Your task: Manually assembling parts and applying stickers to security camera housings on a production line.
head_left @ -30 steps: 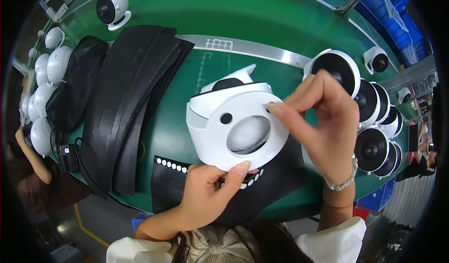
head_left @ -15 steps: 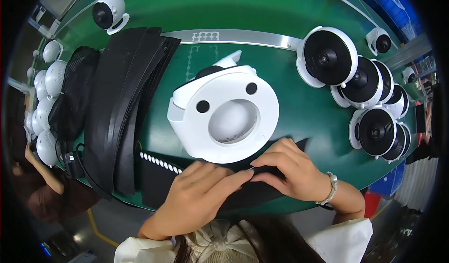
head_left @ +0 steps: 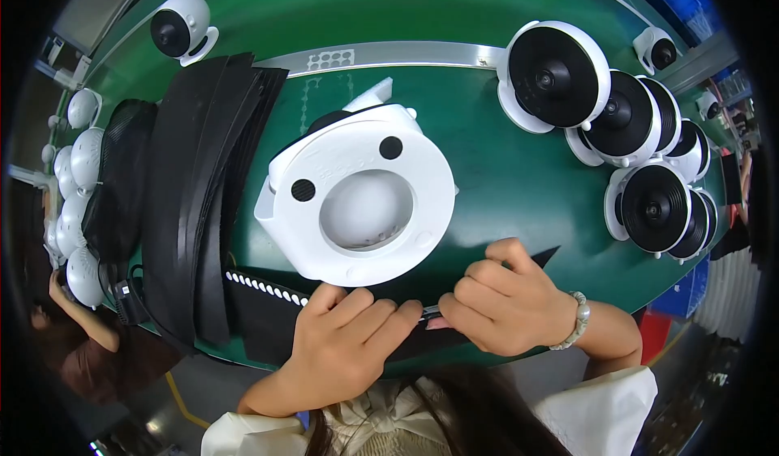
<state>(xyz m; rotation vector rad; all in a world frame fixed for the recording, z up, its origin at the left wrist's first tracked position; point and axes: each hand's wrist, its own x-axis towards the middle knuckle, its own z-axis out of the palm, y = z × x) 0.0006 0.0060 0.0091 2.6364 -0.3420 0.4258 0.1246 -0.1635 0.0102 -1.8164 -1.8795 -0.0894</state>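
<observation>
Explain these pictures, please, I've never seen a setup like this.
There's no robot here: a person is working bare-handed. Every picture comes from one wide fisheye camera on their head, looking down, so straight edges bend. On the green table sits a white device with two black dots and a round opening; black sheets are piled to its left, and round black-and-white units cluster at right. The left hand and right hand appear to pinch a black sheet edged with white dots, though the grip is partly hidden.
</observation>
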